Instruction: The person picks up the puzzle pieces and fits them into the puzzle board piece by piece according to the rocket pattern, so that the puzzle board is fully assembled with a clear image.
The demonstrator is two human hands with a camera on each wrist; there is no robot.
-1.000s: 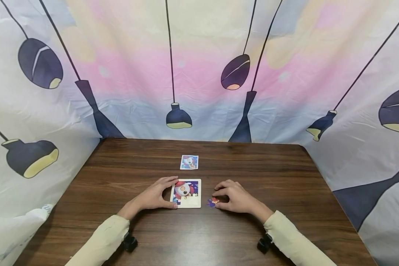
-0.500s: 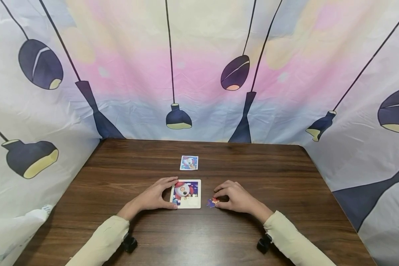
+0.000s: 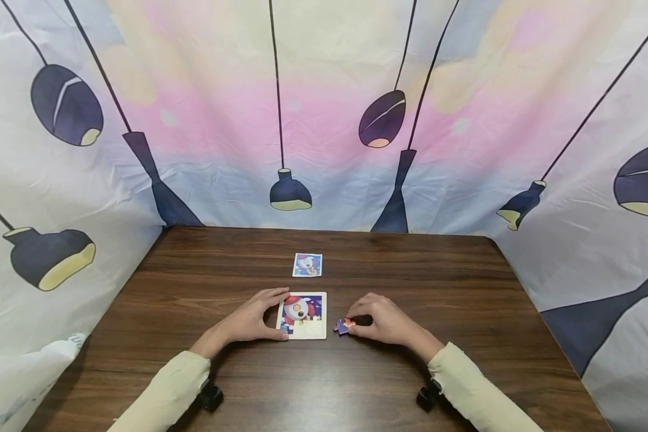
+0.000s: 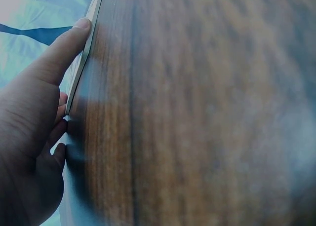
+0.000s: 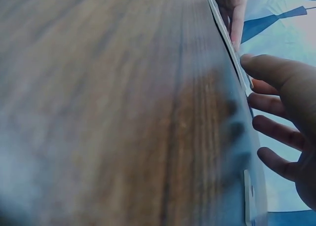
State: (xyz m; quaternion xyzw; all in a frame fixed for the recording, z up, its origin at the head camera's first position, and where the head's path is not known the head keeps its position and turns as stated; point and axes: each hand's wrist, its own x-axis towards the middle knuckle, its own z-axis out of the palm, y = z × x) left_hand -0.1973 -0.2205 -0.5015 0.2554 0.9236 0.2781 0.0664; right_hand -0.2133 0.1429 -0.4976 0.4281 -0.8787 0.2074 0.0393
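A square jigsaw tray with a white border lies on the table, partly filled with a cartoon picture in red, white and purple. Its lower right part shows bare cream backing. My left hand holds the tray's left side, thumb at the near edge and fingers at the far edge. Just right of the tray, my right hand pinches a purple and orange-red jigsaw piece between thumb and fingers. In the right wrist view the right hand's other fingers are spread, and the piece is hard to make out.
A small printed picture card with a similar character lies beyond the tray. The dark wood table surrounds both hands. Behind it and at the sides hangs a cloth printed with lamps.
The jigsaw piece has turned and tilted up a little in my right fingers, shifting slightly left. My left hand and the tray have stayed in place.
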